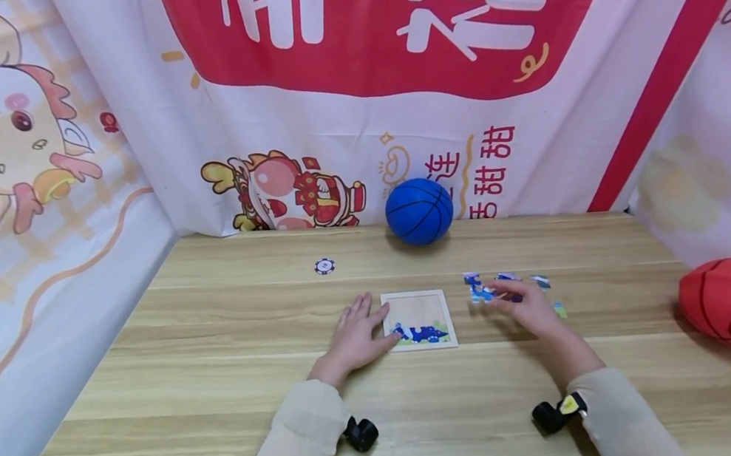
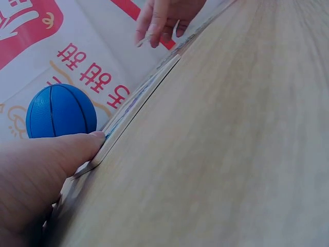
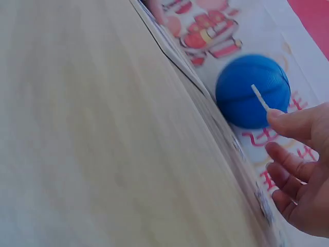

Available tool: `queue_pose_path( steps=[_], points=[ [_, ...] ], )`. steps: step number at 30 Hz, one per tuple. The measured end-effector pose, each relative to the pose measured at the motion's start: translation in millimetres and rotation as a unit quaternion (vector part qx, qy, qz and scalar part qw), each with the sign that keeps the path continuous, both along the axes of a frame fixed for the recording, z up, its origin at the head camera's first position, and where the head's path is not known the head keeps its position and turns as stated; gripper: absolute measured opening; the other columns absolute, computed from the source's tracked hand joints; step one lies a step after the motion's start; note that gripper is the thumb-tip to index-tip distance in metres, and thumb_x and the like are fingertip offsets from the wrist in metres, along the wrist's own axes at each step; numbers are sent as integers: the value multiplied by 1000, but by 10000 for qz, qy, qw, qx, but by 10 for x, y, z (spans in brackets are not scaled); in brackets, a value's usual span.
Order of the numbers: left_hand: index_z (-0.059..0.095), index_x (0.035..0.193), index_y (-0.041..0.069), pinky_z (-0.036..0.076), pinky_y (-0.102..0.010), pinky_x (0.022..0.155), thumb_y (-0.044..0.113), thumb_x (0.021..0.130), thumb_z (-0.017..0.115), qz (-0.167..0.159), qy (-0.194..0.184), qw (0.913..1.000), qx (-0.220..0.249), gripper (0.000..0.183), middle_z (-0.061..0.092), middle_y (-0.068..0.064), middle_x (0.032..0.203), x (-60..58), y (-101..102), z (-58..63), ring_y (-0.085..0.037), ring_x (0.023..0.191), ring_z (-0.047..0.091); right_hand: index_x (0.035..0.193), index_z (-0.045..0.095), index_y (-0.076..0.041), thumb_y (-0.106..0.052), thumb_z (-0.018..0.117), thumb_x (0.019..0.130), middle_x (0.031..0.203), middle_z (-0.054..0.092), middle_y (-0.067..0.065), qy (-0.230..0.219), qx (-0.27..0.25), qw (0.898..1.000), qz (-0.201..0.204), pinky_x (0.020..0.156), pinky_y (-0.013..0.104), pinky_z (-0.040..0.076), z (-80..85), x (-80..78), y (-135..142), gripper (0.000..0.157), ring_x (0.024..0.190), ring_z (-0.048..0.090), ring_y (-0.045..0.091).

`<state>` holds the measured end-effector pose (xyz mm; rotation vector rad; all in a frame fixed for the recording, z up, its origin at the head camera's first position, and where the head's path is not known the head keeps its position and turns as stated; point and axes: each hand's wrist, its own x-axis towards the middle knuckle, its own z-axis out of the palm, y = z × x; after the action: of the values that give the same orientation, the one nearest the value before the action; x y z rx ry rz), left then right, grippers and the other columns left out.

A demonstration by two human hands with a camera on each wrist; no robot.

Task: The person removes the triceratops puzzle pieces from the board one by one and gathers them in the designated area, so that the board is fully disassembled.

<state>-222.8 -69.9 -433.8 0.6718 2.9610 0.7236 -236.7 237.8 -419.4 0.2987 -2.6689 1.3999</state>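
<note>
Two hands work one jigsaw puzzle. Your left hand [image 1: 357, 336] lies at the left side of the square puzzle tray [image 1: 415, 294], its fingers extended and a little spread, gripping nothing; in the left wrist view, its thumb [image 2: 79, 150] rests on the tray's edge. Your right hand [image 1: 529, 309], to the right of the tray, pinches a thin puzzle piece [image 3: 260, 97] at the fingertips, the lower fingers loosely bent. The right wrist view shows this piece edge-on and raised off the wooden tabletop [image 1: 238, 420]; its printed face cannot be read there. Within the tray, a strip of blue-and-green pieces [image 1: 425, 334] fills the side nearest you, and the area beyond is bare. Loose pieces [image 1: 474, 285] lie to the right, beneath and around your right hand.

For good handling, the step appears to be fitting pieces row by row. Hold the piece by its rim so that the picture is visible, turn it to match the strip before lowering it, and press it flat rather than sliding it in. Let your left thumb bear lightly on the frame: firm pressure could tip the tray, and a thumb over the strip could block a joint.
</note>
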Motion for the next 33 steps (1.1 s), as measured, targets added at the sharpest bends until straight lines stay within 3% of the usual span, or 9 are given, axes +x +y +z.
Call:
queue_pose_path(
  steps=[7,17,26,33],
  points=[
    [36,132,12,5,-43,101,49,82,49,-16,6,10000,58,64,14,-19,139,-5,0,-8,-31,127,7,109,59,-1,-11,64,78,93,58,13,-212,325,9992,-6,73,36,42,-92,-27,110,33,86,51,25],
    [36,132,11,5,-43,101,48,82,49,-10,-11,10000,71,63,13,-19,139,2,-3,-14,-30,127,7,97,64,0,-3,68,72,93,60,15,632,833,9944,133,73,40,39,-215,-86,56,26,83,51,27],
    [35,132,13,4,-43,101,49,82,47,-8,-28,10000,36,63,13,-18,140,-9,0,-19,-29,128,6,106,61,-5,-12,63,77,101,55,15,-9,1266,9920,17,78,46,36,-166,-90,35,30,92,46,30],
    [32,134,14,4,-42,101,50,83,45,-9,8,10000,14,63,13,-18,140,-17,-3,-34,-29,128,6,113,56,-1,-11,64,77,96,58,15,154,1386,9896,353,73,43,41,-64,-62,13,39,87,50,29]
  ],
)
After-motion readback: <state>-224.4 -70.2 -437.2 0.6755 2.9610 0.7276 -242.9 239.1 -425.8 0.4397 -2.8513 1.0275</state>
